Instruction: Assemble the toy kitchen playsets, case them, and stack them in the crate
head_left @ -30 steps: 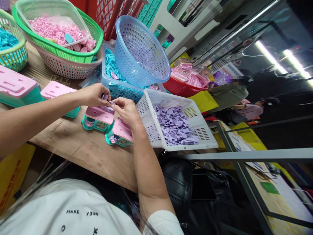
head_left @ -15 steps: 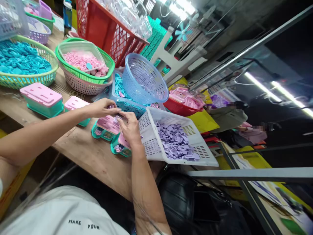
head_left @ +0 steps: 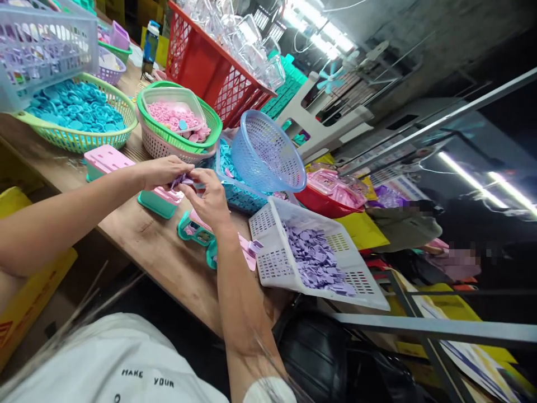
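My left hand (head_left: pixel 165 173) is closed around a few small purple plastic pieces (head_left: pixel 181 180), held above a box with a pink lid and teal base (head_left: pixel 157 204). Meeting it from the right, my right hand (head_left: pixel 210 198) has its thumb and forefinger at the same pieces; the exact grip is partly hidden. Another such box (head_left: pixel 109 158) lies behind my left forearm. Under my right hand is a teal and pink box (head_left: pixel 198 229) with pictured sides. A further box, partly covered by my right forearm, has a pink lid (head_left: pixel 247 249) with a purple piece (head_left: pixel 255 246) at its end.
A white basket (head_left: pixel 262 263) of purple pieces stands tilted at the right. Behind the boxes are a blue colander (head_left: pixel 268 151), a green basket (head_left: pixel 216 126) with pink parts, a yellow-green basket (head_left: pixel 75 137) with blue parts, and a red crate (head_left: pixel 201 67). A black bag (head_left: pixel 312 347) is below.
Both hands have moved left along the row, from above the right-hand boxes to above the second box. The camera view has turned to the left.
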The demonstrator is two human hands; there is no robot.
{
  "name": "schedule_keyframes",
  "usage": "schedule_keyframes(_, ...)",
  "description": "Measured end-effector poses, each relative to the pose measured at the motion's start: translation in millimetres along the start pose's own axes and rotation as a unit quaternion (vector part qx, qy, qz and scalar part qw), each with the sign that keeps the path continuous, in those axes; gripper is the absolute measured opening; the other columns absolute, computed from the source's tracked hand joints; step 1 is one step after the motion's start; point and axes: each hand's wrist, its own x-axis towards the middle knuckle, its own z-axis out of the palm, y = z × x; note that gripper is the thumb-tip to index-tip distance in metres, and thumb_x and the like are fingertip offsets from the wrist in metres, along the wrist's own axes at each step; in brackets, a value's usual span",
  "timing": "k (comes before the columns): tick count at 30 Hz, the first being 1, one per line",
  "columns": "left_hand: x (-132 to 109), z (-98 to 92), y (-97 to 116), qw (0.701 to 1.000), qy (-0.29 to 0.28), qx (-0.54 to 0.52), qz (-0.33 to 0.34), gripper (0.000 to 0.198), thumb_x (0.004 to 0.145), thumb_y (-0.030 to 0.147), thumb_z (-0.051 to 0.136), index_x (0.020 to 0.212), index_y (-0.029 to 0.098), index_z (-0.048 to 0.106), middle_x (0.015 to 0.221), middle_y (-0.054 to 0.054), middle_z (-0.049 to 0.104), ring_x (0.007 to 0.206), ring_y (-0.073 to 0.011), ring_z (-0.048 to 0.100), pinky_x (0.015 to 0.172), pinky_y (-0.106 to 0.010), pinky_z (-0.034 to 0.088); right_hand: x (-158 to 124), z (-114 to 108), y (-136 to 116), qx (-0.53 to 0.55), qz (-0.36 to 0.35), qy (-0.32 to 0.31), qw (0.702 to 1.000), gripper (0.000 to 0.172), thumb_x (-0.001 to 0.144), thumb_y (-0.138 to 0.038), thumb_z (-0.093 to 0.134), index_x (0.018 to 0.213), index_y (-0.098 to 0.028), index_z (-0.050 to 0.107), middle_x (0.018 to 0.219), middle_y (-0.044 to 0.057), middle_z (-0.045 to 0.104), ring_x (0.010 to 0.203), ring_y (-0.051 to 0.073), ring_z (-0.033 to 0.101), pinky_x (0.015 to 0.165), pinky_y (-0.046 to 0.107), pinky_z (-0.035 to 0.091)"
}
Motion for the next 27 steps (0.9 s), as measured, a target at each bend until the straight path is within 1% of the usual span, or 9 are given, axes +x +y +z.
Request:
schedule_keyframes(6,7.7,-26.8,9.7,0.992,-0.006,0.120,0.033,0.068,0.092,0.068,0.047,0.134,0.019,0.067,0.078,-0.008,0.063,0.064,-0.0161,0.056,0.059,-0.029,0.039,29.6,-4.7,4.5,0.047,0.012,-0.068,0.997,0.021,0.085,-0.034,0.071,0.086,-0.023,0.053,0.089,-0.001,0.062,0.082,0.013,0.059,0.070,0.025,0.049)
schedule_keyframes(9,15.0,-35.1,3.6,0.990,0.019,0.135,0.034,0.066,0.093,0.065,0.048,0.130,0.015,0.070,0.082,-0.011,0.067,0.063,-0.0149,0.055,0.058,-0.028,0.039,38.3,2.5,18.1,0.073,0.037,-0.075,0.994,0.026,0.080,-0.032,0.075,0.096,-0.023,0.056,0.082,-0.005,0.062,0.076,0.011,0.058,0.070,0.024,0.049)
schedule_keyframes(11,19.2,-37.6,-5.2,0.989,0.018,0.146,0.026,0.060,0.091,0.061,0.055,0.121,0.013,0.075,0.082,-0.011,0.068,0.061,-0.0139,0.054,0.058,-0.027,0.037,39.5,11.9,30.8,0.077,0.094,-0.069,0.990,0.025,0.081,-0.034,0.074,0.098,-0.022,0.061,0.076,-0.006,0.062,0.071,0.011,0.058,0.068,0.024,0.048)
schedule_keyframes(15,28.1,-38.5,-22.7,0.980,-0.005,0.190,-0.055,0.041,0.080,0.045,0.069,0.102,0.013,0.080,0.076,-0.008,0.069,0.059,-0.0139,0.053,0.058,-0.026,0.037,36.2,28.2,52.0,0.047,0.205,-0.064,0.975,0.019,0.084,-0.036,0.068,0.083,-0.017,0.067,0.066,-0.005,0.062,0.063,0.010,0.056,0.063,0.023,0.043)
schedule_keyframes(18,32.0,-39.1,-26.0,0.969,-0.003,0.235,-0.080,0.039,0.079,0.043,0.069,0.103,0.013,0.080,0.074,-0.007,0.069,0.059,-0.0147,0.054,0.058,-0.025,0.038,34.9,31.3,58.1,0.043,0.197,-0.049,0.978,0.015,0.085,-0.031,0.067,0.081,-0.016,0.067,0.070,-0.004,0.064,0.065,0.010,0.057,0.066,0.023,0.044)
schedule_keyframes(21,20.4,-32.1,-18.9,0.948,0.013,0.315,-0.051,0.046,0.079,0.048,0.073,0.111,0.015,0.076,0.091,-0.009,0.073,0.074,-0.0185,0.063,0.066,-0.024,0.041,37.4,30.1,60.7,0.032,0.184,-0.008,0.982,0.014,0.087,-0.030,0.066,0.081,-0.018,0.064,0.073,-0.004,0.064,0.069,0.010,0.056,0.069,0.022,0.044)
schedule_keyframes(23,0.9,-17.8,-13.0,0.916,0.065,0.394,-0.041,0.056,0.079,0.051,0.076,0.120,0.014,0.071,0.110,-0.014,0.071,0.091,-0.0254,0.068,0.074,-0.026,0.044,39.6,29.5,62.5,0.032,0.202,0.003,0.979,0.015,0.091,-0.030,0.063,0.082,-0.019,0.060,0.075,-0.005,0.063,0.071,0.010,0.057,0.068,0.021,0.045)
schedule_keyframes(25,-24.0,2.2,-10.5,0.874,0.133,0.463,-0.062,0.064,0.084,0.052,0.073,0.129,0.008,0.062,0.122,-0.022,0.066,0.103,-0.0346,0.068,0.079,-0.031,0.047,40.0,29.3,62.6,0.043,0.228,-0.014,0.973,0.016,0.096,-0.029,0.058,0.082,-0.020,0.056,0.076,-0.005,0.063,0.072,0.009,0.060,0.067,0.020,0.047)
schedule_keyframes(27,-48.1,20.5,-12.2,0.852,0.154,0.490,-0.100,0.065,0.092,0.054,0.064,0.132,0.004,0.057,0.120,-0.028,0.064,0.104,-0.0407,0.068,0.080,-0.036,0.048,36.3,27.8,57.2,0.050,0.249,-0.034,0.967,0.018,0.099,-0.026,0.052,0.082,-0.022,0.051,0.076,-0.005,0.063,0.070,0.009,0.062,0.064,0.020,0.047)
